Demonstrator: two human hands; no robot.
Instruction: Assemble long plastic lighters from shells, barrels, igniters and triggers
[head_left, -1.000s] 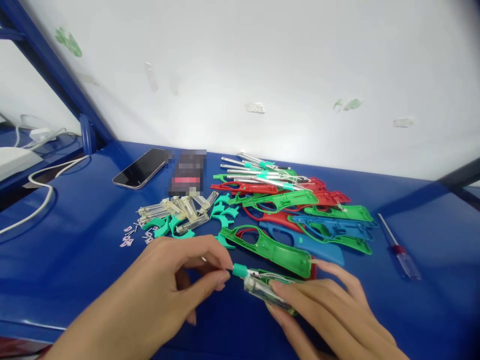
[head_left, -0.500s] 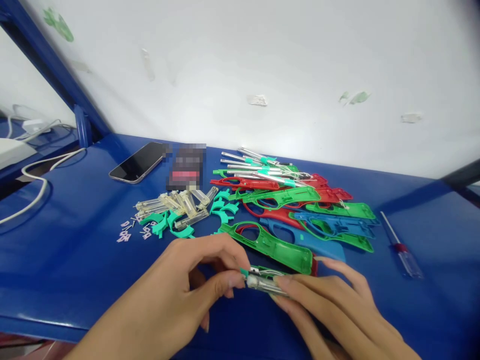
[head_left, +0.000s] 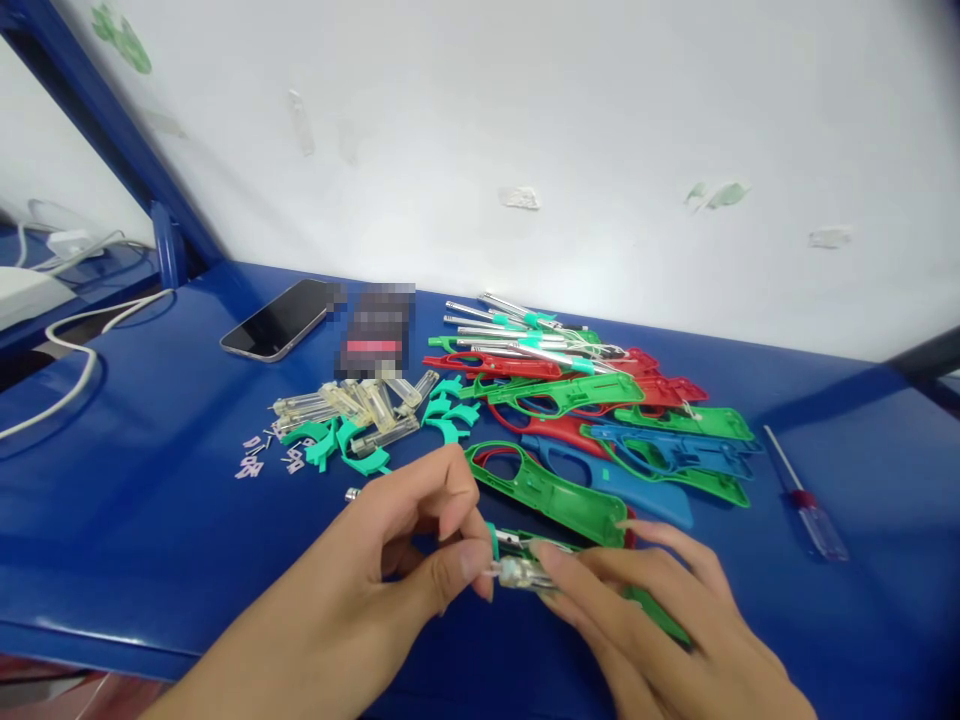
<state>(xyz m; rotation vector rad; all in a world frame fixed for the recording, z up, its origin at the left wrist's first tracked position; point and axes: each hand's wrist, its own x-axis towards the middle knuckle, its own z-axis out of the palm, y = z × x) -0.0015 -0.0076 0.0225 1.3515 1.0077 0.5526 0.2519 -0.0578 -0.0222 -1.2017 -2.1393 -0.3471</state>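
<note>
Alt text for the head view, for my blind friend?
Left fingers pinch at one end of a clear tube held by the right fingers, above a blue table; beyond lie colored shells, metal rods and a screwdriver.

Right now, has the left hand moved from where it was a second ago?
Yes: judged against the screwdriver, the left hand has shifted to the right, a little nearer to it.
</note>
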